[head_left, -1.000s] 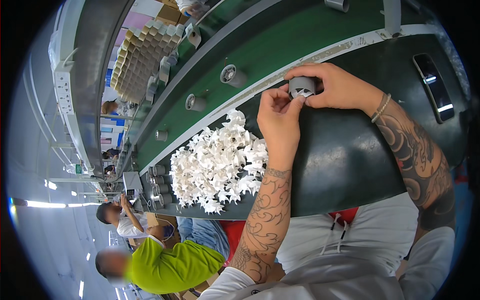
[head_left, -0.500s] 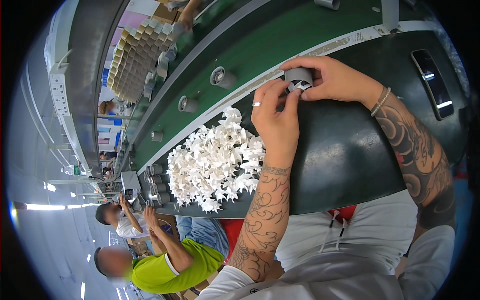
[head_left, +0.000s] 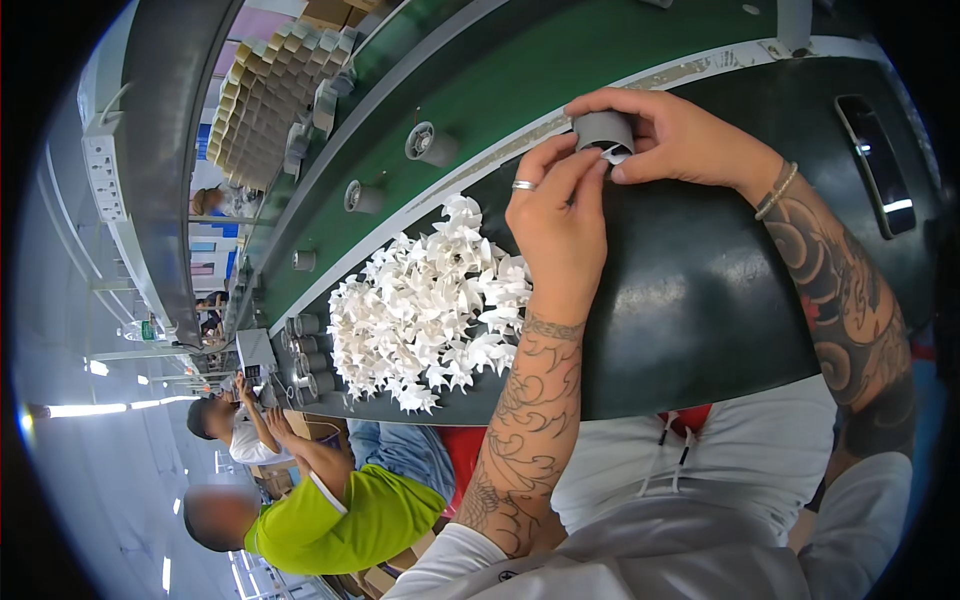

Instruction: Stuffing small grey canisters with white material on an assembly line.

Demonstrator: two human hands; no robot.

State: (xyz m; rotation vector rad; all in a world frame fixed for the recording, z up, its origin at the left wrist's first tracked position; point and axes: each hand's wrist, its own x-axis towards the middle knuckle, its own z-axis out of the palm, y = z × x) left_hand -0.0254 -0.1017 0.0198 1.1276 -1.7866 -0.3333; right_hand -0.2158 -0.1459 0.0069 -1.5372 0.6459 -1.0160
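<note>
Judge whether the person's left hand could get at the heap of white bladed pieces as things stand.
Probably yes: the white heap lies close to the left hand, with nothing seen standing between them. That hand is busy at the grey cylinder, though, so it would likely have to come away first.

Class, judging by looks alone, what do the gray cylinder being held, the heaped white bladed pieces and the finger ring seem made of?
Gray cylinder: probably matte plastic, though painted metal is possible; even color, soft sheen.
White bladed pieces: likely molded plastic, satin; thin, near-identical shapes.
Ring: apparently polished metal; silvery with bright glint.
</note>
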